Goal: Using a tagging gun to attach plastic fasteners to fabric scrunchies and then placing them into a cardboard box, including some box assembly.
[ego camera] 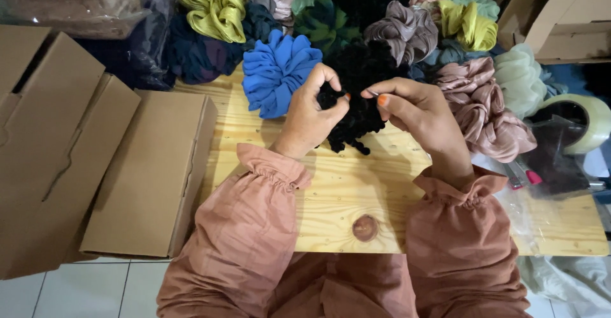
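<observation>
Scrunchies (356,19) pile along the tabletop's (331,197) far edge. Cardboard boxes (95,165) stand left of it, a tape roll (582,124) lies far right, another box (560,19) behind that.

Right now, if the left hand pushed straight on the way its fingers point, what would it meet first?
The left hand already pinches the black scrunchie; pushed on toward the right hand, it would press deeper into that fabric first, though depth is unclear.

Fuzzy, matt black scrunchie (358,95) at frame centre; smooth matt blue cloth scrunchie (277,73) beside; glossy satin pink scrunchie (487,111) right; pale knotted wood table (356,197); matt brown cardboard box (153,171) left; shiny plastic tape roll (589,124) far right.
</observation>
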